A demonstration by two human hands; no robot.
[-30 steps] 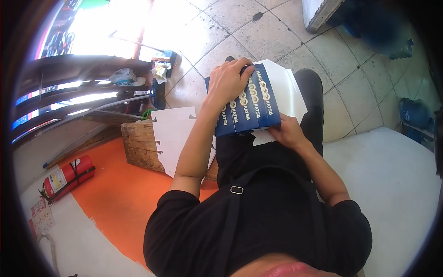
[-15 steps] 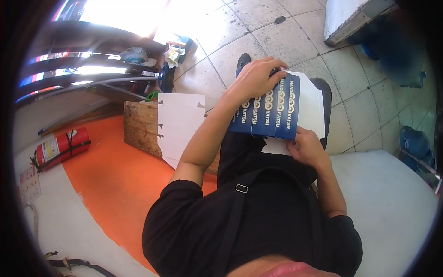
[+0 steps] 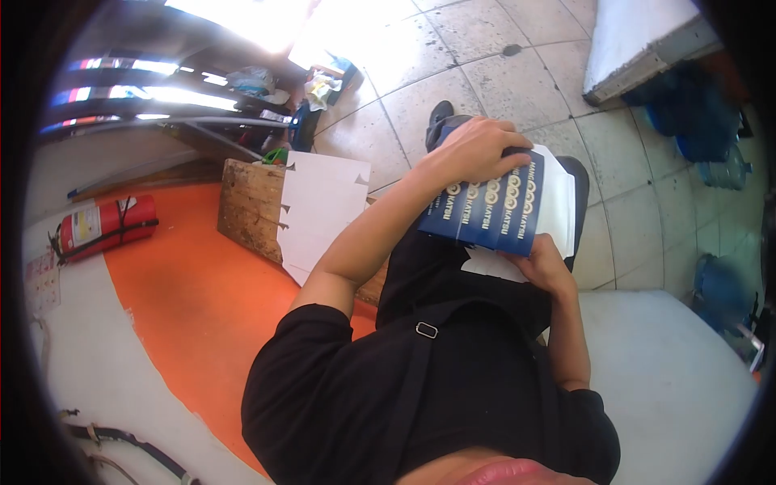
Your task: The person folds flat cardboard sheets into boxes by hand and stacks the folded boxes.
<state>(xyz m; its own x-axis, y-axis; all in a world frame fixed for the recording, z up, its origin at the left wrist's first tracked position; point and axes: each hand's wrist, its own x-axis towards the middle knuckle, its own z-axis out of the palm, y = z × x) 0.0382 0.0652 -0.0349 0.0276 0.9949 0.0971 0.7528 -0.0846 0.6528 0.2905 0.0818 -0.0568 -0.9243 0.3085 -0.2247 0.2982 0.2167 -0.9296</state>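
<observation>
Several blue printed cardboard sheets [image 3: 485, 214], overlapping in a stack with white lettering and round logos, lie over my lap. White cardboard [image 3: 558, 202] shows beneath them and along their right side. My left hand [image 3: 485, 149] lies across the upper part of the stack, its fingers curled at the top edge. At the lower right corner, my right hand [image 3: 546, 263] grips the stack, with part of its fingers hidden underneath.
A white die-cut sheet [image 3: 323, 210] leans on a wooden crate [image 3: 250, 206] at my left. Further left is a red fire extinguisher [image 3: 109, 226]. Blue water jugs [image 3: 719, 287] stand at the right, and a white panel [image 3: 638, 48] at the upper right.
The view has shifted, so the stack and both hands appear further right and slightly lower. Both hands keep their hold on the blue sheets.
</observation>
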